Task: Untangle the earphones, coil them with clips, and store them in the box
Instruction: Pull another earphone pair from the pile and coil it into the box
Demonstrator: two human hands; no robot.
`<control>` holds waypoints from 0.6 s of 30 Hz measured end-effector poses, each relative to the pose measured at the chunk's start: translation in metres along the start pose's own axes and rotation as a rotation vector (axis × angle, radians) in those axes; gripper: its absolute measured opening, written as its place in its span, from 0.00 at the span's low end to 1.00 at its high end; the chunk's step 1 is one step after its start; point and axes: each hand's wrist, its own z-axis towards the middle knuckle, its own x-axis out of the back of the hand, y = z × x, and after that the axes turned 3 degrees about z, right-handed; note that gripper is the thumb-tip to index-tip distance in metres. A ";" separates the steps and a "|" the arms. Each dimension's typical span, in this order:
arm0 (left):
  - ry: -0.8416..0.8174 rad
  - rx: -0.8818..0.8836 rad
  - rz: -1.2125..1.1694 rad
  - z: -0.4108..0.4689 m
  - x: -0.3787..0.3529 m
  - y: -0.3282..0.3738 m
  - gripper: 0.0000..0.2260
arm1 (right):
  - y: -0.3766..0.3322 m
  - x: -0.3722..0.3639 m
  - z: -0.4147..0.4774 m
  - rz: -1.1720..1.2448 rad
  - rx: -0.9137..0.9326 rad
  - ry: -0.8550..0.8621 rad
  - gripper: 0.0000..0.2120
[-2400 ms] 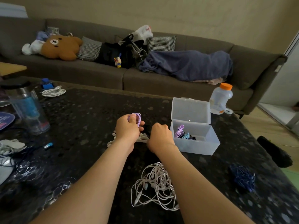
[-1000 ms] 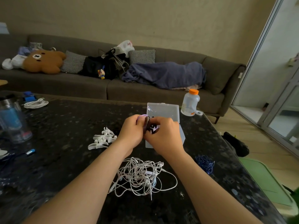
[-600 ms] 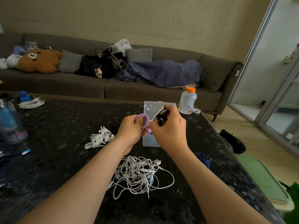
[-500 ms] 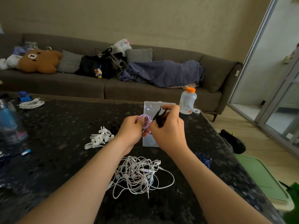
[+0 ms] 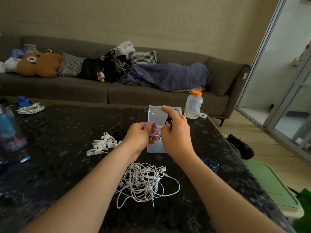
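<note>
My left hand (image 5: 138, 137) grips a coiled purple earphone (image 5: 153, 127) above the table, just left of the clear plastic box (image 5: 155, 115). Close beside it, my right hand (image 5: 176, 133) pinches a small black clip (image 5: 168, 121), with the index finger raised in front of the box's upright lid. Both hands hide most of the box body. A tangled pile of white earphones (image 5: 145, 181) lies on the dark table below my wrists. Several white clips (image 5: 102, 143) lie to the left, and a blue tangled earphone (image 5: 211, 164) lies to the right.
On the dark stone table (image 5: 67, 132) stand a clear bottle with an orange cap (image 5: 193, 105) behind the box and a blue water bottle (image 5: 8, 128) at the left edge. A coiled white cable (image 5: 31, 109) lies far left. A grey sofa runs behind.
Both hands left the clip pile with the purple coil and a black clip, and came together before the box. My right index finger has just lifted.
</note>
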 end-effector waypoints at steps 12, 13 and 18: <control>-0.001 -0.030 0.009 0.000 0.002 -0.001 0.12 | 0.004 -0.009 0.006 0.082 0.022 0.067 0.19; 0.004 -0.028 0.006 0.000 0.003 -0.001 0.11 | 0.005 -0.010 0.007 0.075 0.015 0.060 0.18; 0.016 0.003 -0.033 0.000 0.003 0.000 0.12 | 0.009 -0.010 0.011 -0.035 -0.011 0.049 0.27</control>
